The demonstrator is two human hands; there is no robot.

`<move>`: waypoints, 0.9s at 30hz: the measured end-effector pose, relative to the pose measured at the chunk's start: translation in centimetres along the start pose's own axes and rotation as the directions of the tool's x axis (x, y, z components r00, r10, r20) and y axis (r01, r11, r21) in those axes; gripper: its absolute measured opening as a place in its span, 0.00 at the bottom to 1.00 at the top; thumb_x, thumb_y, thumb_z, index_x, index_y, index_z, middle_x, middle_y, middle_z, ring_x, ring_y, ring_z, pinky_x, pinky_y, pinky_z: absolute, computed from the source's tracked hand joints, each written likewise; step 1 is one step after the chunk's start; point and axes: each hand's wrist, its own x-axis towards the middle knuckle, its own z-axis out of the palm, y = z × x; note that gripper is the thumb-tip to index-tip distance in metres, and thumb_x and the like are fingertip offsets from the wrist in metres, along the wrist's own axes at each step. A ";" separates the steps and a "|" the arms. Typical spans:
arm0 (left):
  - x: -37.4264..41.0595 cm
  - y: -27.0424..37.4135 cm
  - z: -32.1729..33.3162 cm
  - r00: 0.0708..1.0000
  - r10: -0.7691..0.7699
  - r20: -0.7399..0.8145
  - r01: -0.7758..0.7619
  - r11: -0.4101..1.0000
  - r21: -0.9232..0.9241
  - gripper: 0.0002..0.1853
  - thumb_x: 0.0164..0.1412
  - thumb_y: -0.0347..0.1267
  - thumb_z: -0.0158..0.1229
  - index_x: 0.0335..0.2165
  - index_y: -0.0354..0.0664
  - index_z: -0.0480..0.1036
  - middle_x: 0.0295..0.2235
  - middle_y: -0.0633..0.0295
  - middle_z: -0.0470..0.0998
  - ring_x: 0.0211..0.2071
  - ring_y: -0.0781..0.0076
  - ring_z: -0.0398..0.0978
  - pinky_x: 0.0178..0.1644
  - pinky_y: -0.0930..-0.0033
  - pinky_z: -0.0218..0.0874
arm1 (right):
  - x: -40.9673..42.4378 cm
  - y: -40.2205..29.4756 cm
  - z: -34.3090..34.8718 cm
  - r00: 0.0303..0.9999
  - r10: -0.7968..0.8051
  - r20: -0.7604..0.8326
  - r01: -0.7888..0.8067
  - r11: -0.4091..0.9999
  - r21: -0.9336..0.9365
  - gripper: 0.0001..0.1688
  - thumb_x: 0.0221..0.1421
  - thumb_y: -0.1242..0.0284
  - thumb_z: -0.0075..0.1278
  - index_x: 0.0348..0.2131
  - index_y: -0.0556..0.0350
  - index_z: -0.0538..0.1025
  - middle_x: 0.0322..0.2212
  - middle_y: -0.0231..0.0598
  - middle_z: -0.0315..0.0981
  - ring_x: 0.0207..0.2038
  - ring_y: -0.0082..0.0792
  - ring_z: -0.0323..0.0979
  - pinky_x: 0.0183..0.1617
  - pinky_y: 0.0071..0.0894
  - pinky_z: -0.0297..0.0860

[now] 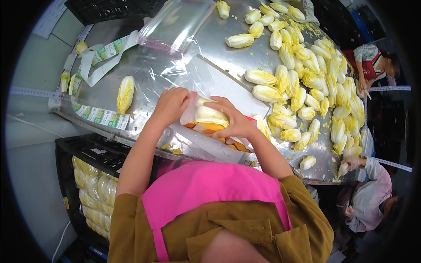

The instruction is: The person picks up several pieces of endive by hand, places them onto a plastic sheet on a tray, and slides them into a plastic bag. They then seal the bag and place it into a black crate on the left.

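Note:
Small napa cabbages [210, 115] lie side by side, partly inside a clear plastic bag [188, 113], in front of me. My left hand [173, 104] has its fingers curled on the bag's left edge. From the right, my right hand [234, 119] spans the cabbages, thumb and fingers gripping around them. An orange patterned piece [208, 127] shows beneath them; what it is I cannot tell. Loose clear film and a white board [227, 80] lie just beyond my hands. One single napa cabbage [126, 94] rests to the left.
A stack of clear bags [177, 24] and a curling strip of printed labels [102, 116] lie on the metal table [207, 39]. Many loose cabbages [306, 75] cover its right side. A black crate [95, 154] holds bagged cabbages at lower left. Two people [371, 65] work at right.

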 end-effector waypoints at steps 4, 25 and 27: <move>-0.1 0.3 -0.9 0.995 0.020 0.099 -0.020 1.000 -0.001 0.03 0.54 0.27 0.52 0.28 0.37 0.70 0.28 0.56 0.74 0.32 0.53 0.71 0.38 0.57 0.61 | 0.5 0.4 0.5 0.989 -0.019 -0.145 0.011 0.998 -0.054 0.54 0.27 0.58 0.67 0.57 0.45 0.65 0.59 0.52 0.49 0.60 0.52 0.51 0.63 0.47 0.51; -1.6 3.1 -0.6 0.999 0.010 0.050 -0.011 1.000 0.029 0.03 0.56 0.26 0.51 0.31 0.39 0.67 0.30 0.53 0.71 0.32 0.49 0.71 0.35 0.55 0.63 | 0.4 1.2 2.6 0.903 -0.276 -0.330 0.108 0.887 -0.448 0.47 0.30 0.57 0.66 0.52 0.47 0.68 0.55 0.54 0.56 0.57 0.54 0.56 0.59 0.49 0.55; -1.4 3.2 -0.6 0.999 -0.007 0.050 0.006 1.000 0.023 0.03 0.56 0.26 0.50 0.31 0.39 0.67 0.30 0.52 0.71 0.32 0.48 0.71 0.34 0.55 0.63 | 0.9 1.8 3.7 0.862 -0.196 -0.468 -0.021 0.908 -0.419 0.48 0.30 0.58 0.66 0.53 0.47 0.68 0.55 0.54 0.56 0.57 0.54 0.56 0.58 0.49 0.55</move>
